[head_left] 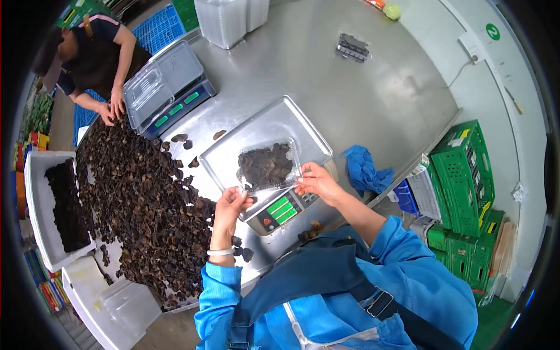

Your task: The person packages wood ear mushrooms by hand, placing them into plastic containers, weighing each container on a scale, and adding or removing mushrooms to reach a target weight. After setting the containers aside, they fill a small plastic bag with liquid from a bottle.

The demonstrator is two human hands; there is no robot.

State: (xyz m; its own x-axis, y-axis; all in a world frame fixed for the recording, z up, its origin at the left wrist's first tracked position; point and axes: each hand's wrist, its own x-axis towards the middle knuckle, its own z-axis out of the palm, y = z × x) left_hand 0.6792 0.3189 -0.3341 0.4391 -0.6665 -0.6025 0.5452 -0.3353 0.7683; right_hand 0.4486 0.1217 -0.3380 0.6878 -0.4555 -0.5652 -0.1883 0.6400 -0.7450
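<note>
A clear plastic tray filled with dark brown wood-ear-like pieces (265, 165) is over the metal pan (297, 125) of a digital scale with green displays (281, 210). My left hand (233, 201) pinches the tray's near left corner. At its right edge, my right hand (318, 183) grips the rim between thumb and fingers. Left of the scale spreads a large heap of the same dark pieces (146, 198), with a few loose ones between heap and pan.
A co-worker's hands (112, 109) touch the heap's far end beside a second scale (169, 87). Stacked clear containers (227, 20), a filled pack (353, 48) and a blue cloth (366, 169) lie on the table. Foam boxes (41, 204) stand left, green crates (464, 175) right.
</note>
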